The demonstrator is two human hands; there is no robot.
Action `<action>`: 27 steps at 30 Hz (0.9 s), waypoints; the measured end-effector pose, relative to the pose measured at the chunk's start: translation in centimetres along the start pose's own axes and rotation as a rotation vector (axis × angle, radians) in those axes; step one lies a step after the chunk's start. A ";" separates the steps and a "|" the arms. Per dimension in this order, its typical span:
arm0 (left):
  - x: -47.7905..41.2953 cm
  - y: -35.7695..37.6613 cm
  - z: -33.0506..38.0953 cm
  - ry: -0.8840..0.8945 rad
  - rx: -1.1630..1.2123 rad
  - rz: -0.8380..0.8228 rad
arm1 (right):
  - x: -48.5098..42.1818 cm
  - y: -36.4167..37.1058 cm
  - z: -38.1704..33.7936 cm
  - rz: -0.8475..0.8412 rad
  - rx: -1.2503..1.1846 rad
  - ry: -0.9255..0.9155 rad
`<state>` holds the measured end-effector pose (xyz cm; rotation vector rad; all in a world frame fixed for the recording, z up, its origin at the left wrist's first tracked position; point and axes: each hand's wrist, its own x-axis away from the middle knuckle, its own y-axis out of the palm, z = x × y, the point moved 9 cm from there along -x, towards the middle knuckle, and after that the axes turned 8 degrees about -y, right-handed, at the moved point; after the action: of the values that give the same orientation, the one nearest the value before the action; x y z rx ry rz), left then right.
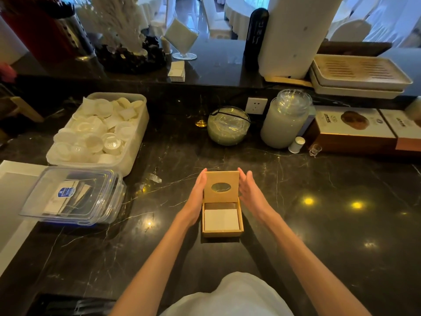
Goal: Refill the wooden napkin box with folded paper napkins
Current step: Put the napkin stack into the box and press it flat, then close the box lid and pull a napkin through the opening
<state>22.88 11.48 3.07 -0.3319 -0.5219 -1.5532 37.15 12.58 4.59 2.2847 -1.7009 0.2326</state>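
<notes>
Head view, looking down: a small wooden napkin box (222, 224) is sitting on a dark marble worktop (319, 224), straight in front of the person. Its hinged lid (221, 187) is standing upright at the far edge of the box, with an oval opening cut through the middle. Inside, a stack of white folded napkins (221, 220) is lying flat, filling most of the box, with a dark strip of bare interior showing at the far end.

The left hand (197, 197) is resting flat against the left side of the lid and box, fingers straight and together. The right hand (249, 190) is hovering open just beside the lid's right edge, fingers extended, apparently not quite touching. Neither hand is gripping anything.

To the left, a clear lidded plastic container (73, 195) is holding what look like more folded napkins. Behind it, a white tub (141, 119) is piled with small white dishes. Farther back, a round glass bowl (228, 126) and a tall glass jar (284, 119) are standing near a wall socket (256, 105).
</notes>
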 end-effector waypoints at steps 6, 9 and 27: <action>1.2 0.1 0.3 -0.014 -0.007 0.014 | 0.0 0.0 0.6 -0.003 -0.009 -0.009; 2.0 -0.5 0.3 -0.002 0.032 0.026 | 0.8 -0.5 0.6 0.004 -0.015 -0.040; 2.2 -0.9 -5.7 -0.035 -0.346 0.101 | 4.1 0.2 3.6 0.112 0.851 -0.289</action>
<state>22.43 6.68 -0.73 -0.6415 -0.2565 -1.5390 38.01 7.62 2.41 2.9073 -2.1691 0.8220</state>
